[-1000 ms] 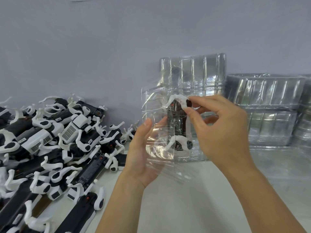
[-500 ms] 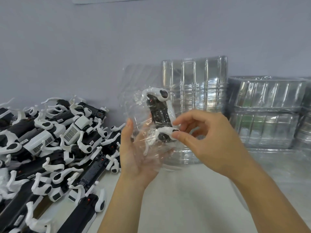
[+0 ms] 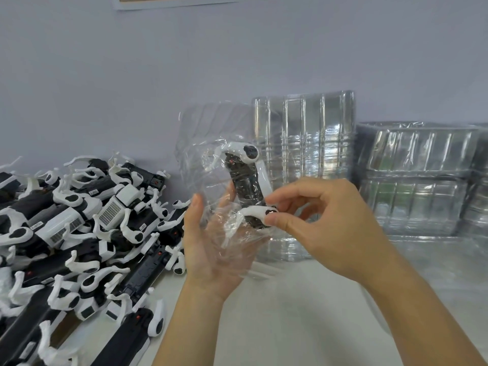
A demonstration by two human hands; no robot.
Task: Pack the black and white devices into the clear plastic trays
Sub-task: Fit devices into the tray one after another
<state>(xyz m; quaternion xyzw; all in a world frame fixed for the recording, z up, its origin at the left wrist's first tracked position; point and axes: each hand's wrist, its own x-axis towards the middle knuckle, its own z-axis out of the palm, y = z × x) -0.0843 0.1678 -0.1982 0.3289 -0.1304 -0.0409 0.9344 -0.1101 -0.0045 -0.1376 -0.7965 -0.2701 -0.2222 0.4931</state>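
A clear plastic tray point(image 3: 208, 143) is held upright in front of me, above the table. A black and white device point(image 3: 247, 186) lies in it, long axis nearly vertical, white ends at top and bottom. My left hand point(image 3: 211, 249) supports the tray from behind, palm up, thumb on its left edge. My right hand point(image 3: 322, 220) pinches the device's lower white end between thumb and forefinger.
A heap of several black and white devices point(image 3: 79, 233) covers the table's left side. A stack of clear trays point(image 3: 303, 154) stands on edge against the wall. More stacked trays point(image 3: 420, 178) fill the right. The white table point(image 3: 290, 320) lies below my arms.
My right hand slid from the device's top end to its bottom end. Tray and device tilted and shifted slightly left, with the tray's upper part swung open.
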